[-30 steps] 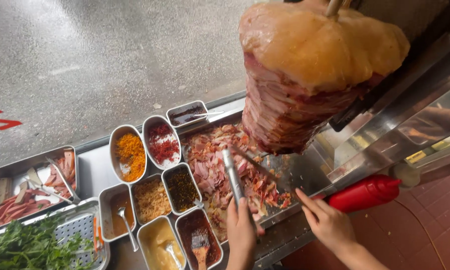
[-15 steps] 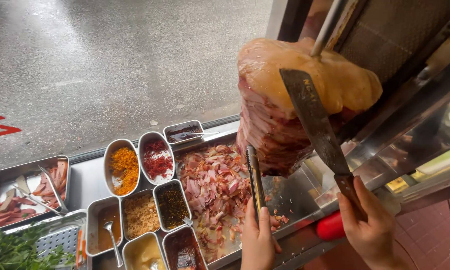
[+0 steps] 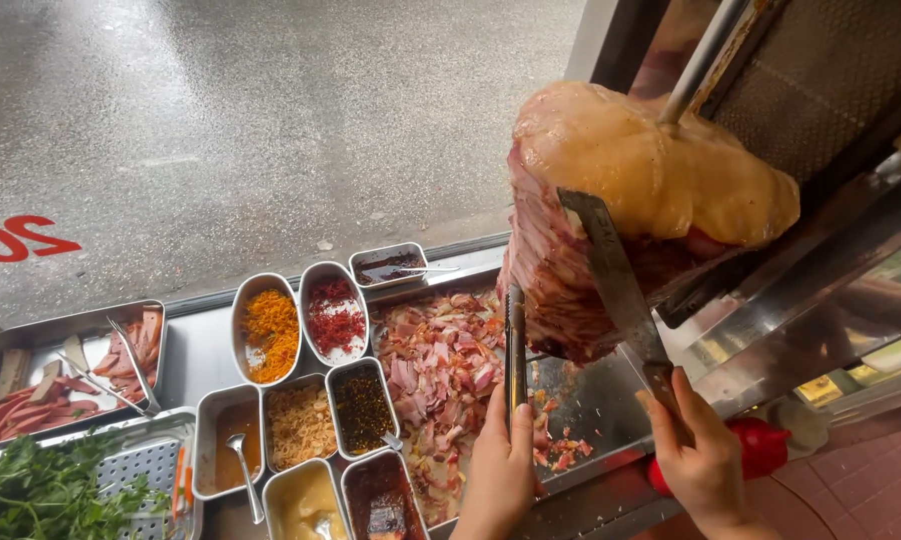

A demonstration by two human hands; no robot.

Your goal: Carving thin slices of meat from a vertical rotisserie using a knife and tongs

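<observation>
A large cone of stacked meat (image 3: 610, 210) stands on a vertical metal spit (image 3: 705, 55). My right hand (image 3: 700, 455) grips the handle of a long flat knife (image 3: 610, 275), whose blade lies against the side of the meat. My left hand (image 3: 500, 470) holds metal tongs (image 3: 515, 345) pointing up at the meat's lower edge. Below, a steel catch tray (image 3: 595, 400) holds a pile of sliced pink meat (image 3: 440, 365).
Small steel tubs of orange shreds (image 3: 268, 322), red flakes (image 3: 334, 315), sauces and toppings sit left of the tray. A tray of sausages with tongs (image 3: 65, 370) and green herbs (image 3: 50, 495) lie far left. A red squeeze bottle (image 3: 765, 445) rests by my right hand. Wet pavement lies beyond.
My right hand picked up the knife and brought its blade against the meat. My left hand raised the tongs toward the meat's base. The view shifted left and up.
</observation>
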